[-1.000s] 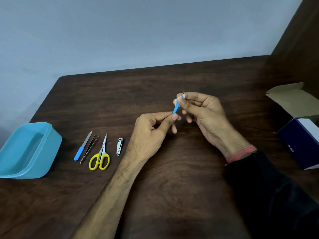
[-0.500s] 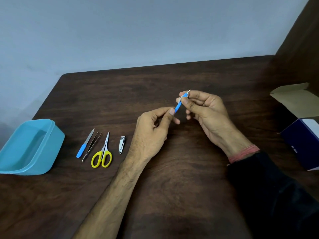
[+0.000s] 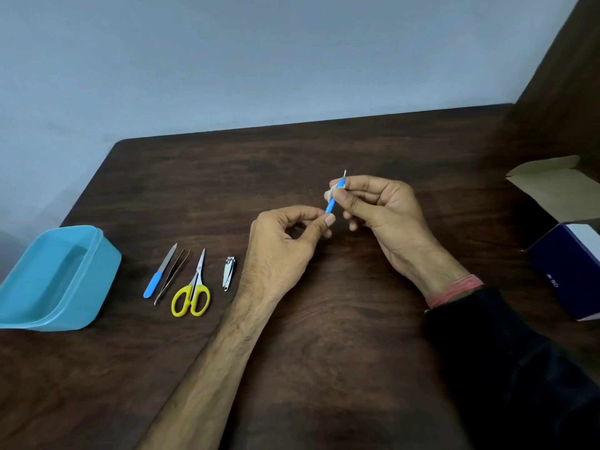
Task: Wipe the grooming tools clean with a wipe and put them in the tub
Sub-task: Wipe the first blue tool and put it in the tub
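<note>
The left hand (image 3: 279,251) pinches the lower end of a slim blue-handled tool (image 3: 330,205) between thumb and forefinger. The right hand (image 3: 376,206) closes its fingers around the tool's upper part, pressing a small pale wipe (image 3: 331,191) against it. Most of the wipe is hidden inside the grip, and only a sliver shows at the fingertips. A thin metal tip pokes out above the right fingers; its shape is too small to make out. Both hands hold the tool above the desk (image 3: 324,336), near its middle.

To the left, four tools lie in a row on the desk: a blue-handled nail file (image 3: 159,271), dark tweezers (image 3: 172,276) just beside it, yellow-handled scissors (image 3: 192,289), and a nail clipper (image 3: 228,273). Further left stands the open blue tub (image 3: 81,287), its left side cut off by the frame edge. It appears empty.

At the right edge sits a dark blue box (image 3: 565,267) with a brown flap open, partly out of view. A dark sleeve (image 3: 513,362) covers the right forearm, with a reddish band at the wrist.
</note>
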The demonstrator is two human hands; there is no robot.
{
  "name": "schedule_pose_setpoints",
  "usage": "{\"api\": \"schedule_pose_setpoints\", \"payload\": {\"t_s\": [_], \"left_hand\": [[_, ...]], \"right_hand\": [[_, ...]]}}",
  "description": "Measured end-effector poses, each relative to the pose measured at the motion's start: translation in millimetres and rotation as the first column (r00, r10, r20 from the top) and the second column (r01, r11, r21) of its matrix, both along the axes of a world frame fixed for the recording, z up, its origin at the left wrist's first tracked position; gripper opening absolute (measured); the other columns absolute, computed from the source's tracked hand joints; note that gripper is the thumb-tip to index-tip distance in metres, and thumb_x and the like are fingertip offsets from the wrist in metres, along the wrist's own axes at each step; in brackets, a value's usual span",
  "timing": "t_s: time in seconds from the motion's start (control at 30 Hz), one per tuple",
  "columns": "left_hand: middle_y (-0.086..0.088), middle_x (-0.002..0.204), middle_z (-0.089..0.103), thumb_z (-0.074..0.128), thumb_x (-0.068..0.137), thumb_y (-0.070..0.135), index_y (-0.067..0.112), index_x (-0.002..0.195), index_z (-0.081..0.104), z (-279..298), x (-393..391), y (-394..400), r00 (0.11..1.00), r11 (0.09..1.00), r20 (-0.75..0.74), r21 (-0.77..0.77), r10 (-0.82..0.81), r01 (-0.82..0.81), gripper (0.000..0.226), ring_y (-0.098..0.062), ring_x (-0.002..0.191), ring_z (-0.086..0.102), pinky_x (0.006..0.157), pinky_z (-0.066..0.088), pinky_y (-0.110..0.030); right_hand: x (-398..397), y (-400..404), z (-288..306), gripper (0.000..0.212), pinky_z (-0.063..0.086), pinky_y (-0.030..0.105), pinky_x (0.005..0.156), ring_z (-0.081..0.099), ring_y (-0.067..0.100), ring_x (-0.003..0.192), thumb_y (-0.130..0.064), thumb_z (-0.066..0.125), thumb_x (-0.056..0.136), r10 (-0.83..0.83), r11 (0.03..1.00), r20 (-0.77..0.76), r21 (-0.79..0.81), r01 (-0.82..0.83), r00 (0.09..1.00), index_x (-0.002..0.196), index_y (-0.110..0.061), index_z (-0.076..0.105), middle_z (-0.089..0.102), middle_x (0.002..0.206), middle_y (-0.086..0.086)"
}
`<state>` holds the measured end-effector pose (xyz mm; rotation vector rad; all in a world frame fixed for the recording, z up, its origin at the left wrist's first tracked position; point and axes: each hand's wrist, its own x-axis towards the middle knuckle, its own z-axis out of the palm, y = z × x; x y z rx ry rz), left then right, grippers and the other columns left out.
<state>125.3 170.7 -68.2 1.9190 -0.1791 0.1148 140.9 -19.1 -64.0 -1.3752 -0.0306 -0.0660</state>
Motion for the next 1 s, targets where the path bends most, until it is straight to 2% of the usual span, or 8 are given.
{"api": "schedule_pose_setpoints", "payload": {"t_s": [0.17, 0.4, 0.5, 0.67, 0.73, 0.8, 0.93, 1.0], "left_hand": [[0.015, 0.081, 0.077, 0.075, 0.106, 0.041, 0.036, 0.109, 0.088, 1.5, 0.5, 0.0, 0.999, 0.994, 0.005, 0.109, -0.031, 0.031, 0.014, -0.005, 0.064, 0.064, 0.061, 0.048, -0.024], [0.015, 0.068, 0.075, 0.08, 0.102, 0.04, 0.037, 0.106, 0.089, 4.1, -3.0, -1.8, 0.999, 0.992, 0.042, 0.117, 0.034, -0.039, 0.01, 0.0, 0.053, 0.056, 0.056, 0.044, -0.015], [0.014, 0.067, 0.074, 0.077, 0.105, 0.041, 0.038, 0.104, 0.089, 5.4, -3.8, -1.5, 0.999, 0.993, 0.038, 0.116, 0.034, -0.038, 0.013, 0.0, 0.054, 0.056, 0.057, 0.044, -0.015], [0.012, 0.066, 0.071, 0.072, 0.108, 0.041, 0.032, 0.096, 0.087, 7.9, -4.3, -1.3, 0.998, 0.994, 0.049, 0.1, 0.028, -0.033, 0.021, -0.009, 0.06, 0.062, 0.063, 0.049, -0.018], [0.01, 0.067, 0.071, 0.071, 0.109, 0.04, 0.032, 0.096, 0.087, 8.7, -5.1, -1.0, 0.999, 0.995, 0.054, 0.097, 0.006, -0.011, 0.022, -0.013, 0.062, 0.064, 0.064, 0.05, -0.019], [0.014, 0.064, 0.067, 0.07, 0.11, 0.04, 0.032, 0.097, 0.087, 8.7, -6.2, -1.4, 0.998, 0.995, 0.055, 0.099, -0.031, 0.026, 0.022, -0.006, 0.06, 0.058, 0.065, 0.048, -0.02], [0.022, 0.061, 0.061, 0.067, 0.112, 0.037, 0.032, 0.099, 0.085, 7.1, -7.1, -1.8, 0.994, 0.994, 0.072, 0.083, -0.084, 0.078, 0.023, -0.005, 0.059, 0.05, 0.063, 0.046, -0.029], [0.019, 0.06, 0.059, 0.067, 0.112, 0.039, 0.033, 0.1, 0.085, 5.9, -7.0, -1.8, 0.993, 0.993, 0.081, 0.088, -0.087, 0.08, 0.023, -0.007, 0.057, 0.048, 0.06, 0.045, -0.033]], "right_hand": [[1.6, -1.5, -0.1, 0.013, 0.052, 0.02, 0.06, 0.061, 0.008, 0.071, -0.006, 0.075, 0.1, 0.009, 1.0, -0.015, 0.02, -0.009, 1.0, 0.112, -0.01, 0.081, 0.084, 0.108, 0.011], [1.0, -1.3, 1.7, 0.02, 0.057, 0.022, 0.064, 0.064, 0.01, 0.074, -0.007, 0.076, 0.099, -0.028, 0.997, -0.034, 0.077, 0.03, 0.999, 0.119, -0.001, 0.08, 0.083, 0.112, 0.016], [-0.8, -1.4, 5.1, 0.026, 0.062, 0.023, 0.071, 0.075, 0.015, 0.085, -0.007, 0.075, 0.1, 0.007, 0.993, -0.046, 0.116, -0.001, 0.999, 0.124, 0.001, 0.078, 0.081, 0.117, 0.023], [-2.9, -8.3, 12.5, 0.025, 0.064, 0.024, 0.076, 0.08, 0.018, 0.105, -0.012, 0.069, 0.105, 0.101, 0.975, -0.11, 0.209, -0.076, 0.989, 0.128, -0.007, 0.077, 0.081, 0.122, 0.016], [-2.5, -9.6, 12.7, 0.029, 0.064, 0.023, 0.077, 0.081, 0.016, 0.101, -0.008, 0.072, 0.098, 0.112, 0.968, -0.112, 0.235, -0.084, 0.987, 0.127, -0.007, 0.077, 0.081, 0.121, 0.015], [-2.2, -9.8, 13.0, 0.034, 0.064, 0.021, 0.076, 0.081, 0.015, 0.092, -0.008, 0.077, 0.088, 0.104, 0.959, -0.121, 0.277, -0.067, 0.987, 0.122, -0.005, 0.078, 0.082, 0.116, 0.016], [-0.8, -10.5, 10.5, 0.024, 0.064, 0.022, 0.072, 0.079, 0.014, 0.079, -0.009, 0.08, 0.08, 0.104, 0.953, -0.126, 0.295, -0.063, 0.987, 0.103, -0.007, 0.08, 0.083, 0.094, 0.013], [0.6, -10.0, 8.2, 0.03, 0.062, 0.022, 0.072, 0.075, 0.012, 0.076, -0.011, 0.081, 0.082, 0.116, 0.964, -0.112, 0.253, -0.085, 0.987, 0.111, -0.003, 0.079, 0.079, 0.092, 0.013]]}}
